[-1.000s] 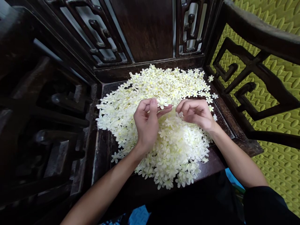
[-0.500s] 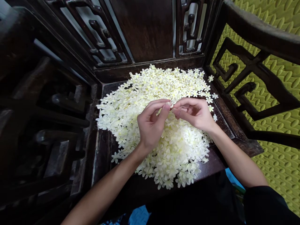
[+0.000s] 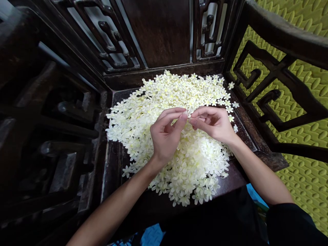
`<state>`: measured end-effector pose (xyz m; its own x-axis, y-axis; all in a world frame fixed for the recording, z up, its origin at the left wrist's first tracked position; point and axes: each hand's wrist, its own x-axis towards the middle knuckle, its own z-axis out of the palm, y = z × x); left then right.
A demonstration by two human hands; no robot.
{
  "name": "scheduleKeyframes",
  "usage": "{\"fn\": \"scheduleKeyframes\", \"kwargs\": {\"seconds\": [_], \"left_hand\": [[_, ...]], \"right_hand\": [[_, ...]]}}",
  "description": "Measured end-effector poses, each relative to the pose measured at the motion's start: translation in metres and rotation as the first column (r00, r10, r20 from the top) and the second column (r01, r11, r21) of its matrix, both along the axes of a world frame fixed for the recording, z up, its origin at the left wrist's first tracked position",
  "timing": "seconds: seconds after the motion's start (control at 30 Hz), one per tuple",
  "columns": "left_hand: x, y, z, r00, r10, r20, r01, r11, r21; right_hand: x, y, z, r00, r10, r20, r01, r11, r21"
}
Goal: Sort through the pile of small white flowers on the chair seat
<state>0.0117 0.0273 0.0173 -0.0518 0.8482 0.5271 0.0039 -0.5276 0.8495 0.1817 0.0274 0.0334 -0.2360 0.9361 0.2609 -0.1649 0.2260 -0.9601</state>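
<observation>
Flower heap: the white flowers (image 3: 164,95) spread over the dark wooden seat (image 3: 232,176), beneath and around both my hands.
Left hand: my left hand (image 3: 166,136) has thumb and fingertips drawn together, pinching the near side of a small white piece (image 3: 189,114); a narrow hollow shows behind the pinch.
Small white piece: between my two hands, above the heap, mostly covered by fingertips.
Right hand: my right hand (image 3: 214,124) curls, thumb and forefinger close together at the piece; whether they pinch or only touch it, I cannot tell.
</observation>
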Motion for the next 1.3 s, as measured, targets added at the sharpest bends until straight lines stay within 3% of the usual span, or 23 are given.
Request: {"fn": "scheduleKeyframes", "kwargs": {"seconds": [0.57,0.77,1.03,1.17,1.3], "left_hand": [[0.0000,-0.0001,0.0000,1.000,-0.005,-0.007,0.005,1.000,0.005],[0.0007,-0.0015,0.0009,0.999,-0.035,-0.008,0.035,0.999,-0.019],[0.0001,-0.0033,-0.0059,0.999,-0.007,0.048,0.017,0.979,-0.203],[0.0009,0.0003,-0.0067,0.987,0.029,0.156,0.021,0.951,-0.309],[0.0028,0.0015,-0.0032,0.982,0.033,0.187,0.028,0.949,-0.313]], "right_hand": [[0.0013,-0.0018,0.0014,0.999,-0.008,0.051,0.008,1.000,0.005],[0.0015,-0.0010,0.0025,0.999,0.036,-0.008,-0.035,0.999,0.026],[0.0042,0.0014,0.0010,0.999,0.052,0.009,-0.052,0.996,0.069],[0.0059,0.0014,0.0041,0.997,0.071,-0.009,-0.070,0.991,0.110],[0.0093,0.0014,0.0061,0.986,0.164,0.014,-0.164,0.979,0.119]]}}
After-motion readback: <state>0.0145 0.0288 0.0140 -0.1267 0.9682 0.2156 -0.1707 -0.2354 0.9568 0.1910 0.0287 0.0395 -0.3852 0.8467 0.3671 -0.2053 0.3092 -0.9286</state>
